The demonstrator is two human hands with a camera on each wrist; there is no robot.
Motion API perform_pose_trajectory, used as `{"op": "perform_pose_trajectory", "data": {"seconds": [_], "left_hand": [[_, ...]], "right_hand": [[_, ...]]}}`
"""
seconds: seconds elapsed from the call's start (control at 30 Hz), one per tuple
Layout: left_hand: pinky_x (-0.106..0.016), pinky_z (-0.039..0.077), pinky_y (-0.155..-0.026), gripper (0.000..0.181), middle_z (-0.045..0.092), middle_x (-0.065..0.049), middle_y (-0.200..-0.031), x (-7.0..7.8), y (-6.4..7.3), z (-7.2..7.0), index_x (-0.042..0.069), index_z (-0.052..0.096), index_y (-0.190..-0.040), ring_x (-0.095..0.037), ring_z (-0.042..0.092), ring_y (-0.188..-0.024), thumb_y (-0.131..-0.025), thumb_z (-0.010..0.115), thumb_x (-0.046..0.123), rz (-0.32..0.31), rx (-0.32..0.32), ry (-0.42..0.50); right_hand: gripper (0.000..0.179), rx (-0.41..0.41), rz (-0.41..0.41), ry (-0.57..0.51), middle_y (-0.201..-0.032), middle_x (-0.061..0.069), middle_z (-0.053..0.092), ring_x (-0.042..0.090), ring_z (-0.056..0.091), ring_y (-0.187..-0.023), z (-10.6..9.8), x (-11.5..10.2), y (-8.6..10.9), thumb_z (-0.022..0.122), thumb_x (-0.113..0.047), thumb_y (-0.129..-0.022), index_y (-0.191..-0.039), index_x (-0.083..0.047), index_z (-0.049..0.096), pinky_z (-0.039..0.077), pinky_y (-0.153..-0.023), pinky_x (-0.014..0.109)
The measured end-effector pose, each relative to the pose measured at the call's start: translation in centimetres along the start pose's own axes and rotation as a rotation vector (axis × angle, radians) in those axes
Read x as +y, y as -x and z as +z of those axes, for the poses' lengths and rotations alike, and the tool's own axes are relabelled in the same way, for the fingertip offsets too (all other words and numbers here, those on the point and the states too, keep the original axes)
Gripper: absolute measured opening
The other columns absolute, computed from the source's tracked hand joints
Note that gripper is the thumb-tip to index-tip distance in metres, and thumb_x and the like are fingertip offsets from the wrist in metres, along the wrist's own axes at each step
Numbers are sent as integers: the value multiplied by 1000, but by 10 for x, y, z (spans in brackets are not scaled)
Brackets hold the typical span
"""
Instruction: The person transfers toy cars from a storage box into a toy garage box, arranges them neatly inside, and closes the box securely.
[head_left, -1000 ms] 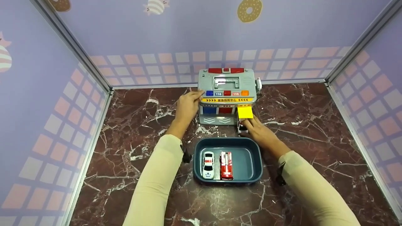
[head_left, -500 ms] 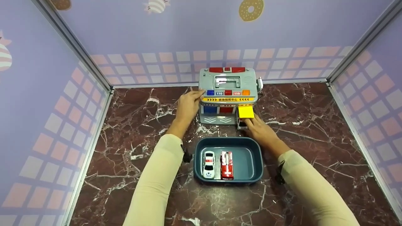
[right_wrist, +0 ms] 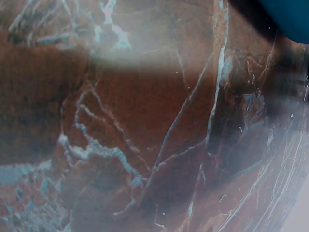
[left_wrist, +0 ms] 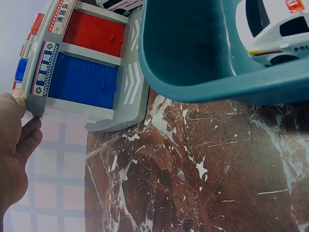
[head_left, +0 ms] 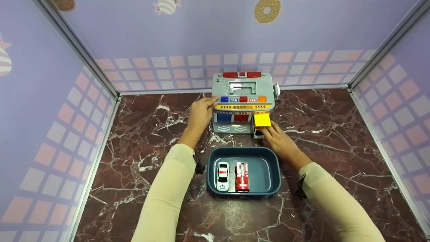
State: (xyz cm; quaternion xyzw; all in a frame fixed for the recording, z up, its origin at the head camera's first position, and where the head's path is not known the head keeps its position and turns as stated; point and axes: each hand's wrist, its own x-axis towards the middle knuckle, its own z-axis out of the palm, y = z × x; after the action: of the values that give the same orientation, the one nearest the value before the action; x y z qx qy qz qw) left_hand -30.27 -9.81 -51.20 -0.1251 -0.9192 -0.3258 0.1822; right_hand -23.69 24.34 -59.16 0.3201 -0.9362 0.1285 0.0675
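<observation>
A grey toy rescue station (head_left: pixel 242 90) stands against the back wall, with blue and red doors and a raised yellow door (head_left: pixel 262 120) at its right bay. My left hand (head_left: pixel 200 114) grips the station's front left corner; in the left wrist view the thumb lies at the roof edge and the other fingers below it. Under the yellow door, a white toy car (head_left: pixel 258 134) sits partly in the right bay, its front end sticking out. The fingers of my right hand (head_left: pixel 277 139) hold this car from the right, hiding part of it. The right wrist view misses the hand.
In front of the station is a dark teal tray (head_left: pixel 276 183). A white toy police car (head_left: pixel 223 176) and a red toy fire truck (head_left: pixel 242 177) lie in its left and middle part. Patterned wall panels (head_left: pixel 188 37) enclose the dark red marble-look surface (head_left: pixel 141 188).
The white toy car has slid a little further back into the right bay, with my right hand on it. My left hand stays at the station's corner.
</observation>
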Motion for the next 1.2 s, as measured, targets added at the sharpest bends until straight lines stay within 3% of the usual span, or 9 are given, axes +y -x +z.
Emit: {"op": "perform_pose_trajectory", "data": {"seconds": [0.3,0.83,1.2], "left_hand": [[-48,63,-109,25,83,-10,-128,0,1,1,17,82,-130,-35,80,-121,-106,75,20,-12,10,13],[-46,61,-113,27,81,-9,-133,0,0,0,19,80,-133,-34,78,-124,-107,74,23,-30,-15,11],[-46,62,-112,25,83,-10,-129,-1,0,1,16,82,-130,-34,80,-121,-107,74,21,-14,8,15]], "right_hand": [[60,-42,59,33,-167,30,46,57,34,-160,-2,2,-1,69,-10,-107,-161,-2,45,41,-129,70],[55,-38,27,161,-156,28,55,55,48,-147,-1,2,-2,66,-11,-108,-160,-2,52,51,-117,70],[55,-84,54,98,-154,28,55,55,46,-146,-2,-1,-2,68,-17,-109,-160,-8,48,48,-116,73]]}}
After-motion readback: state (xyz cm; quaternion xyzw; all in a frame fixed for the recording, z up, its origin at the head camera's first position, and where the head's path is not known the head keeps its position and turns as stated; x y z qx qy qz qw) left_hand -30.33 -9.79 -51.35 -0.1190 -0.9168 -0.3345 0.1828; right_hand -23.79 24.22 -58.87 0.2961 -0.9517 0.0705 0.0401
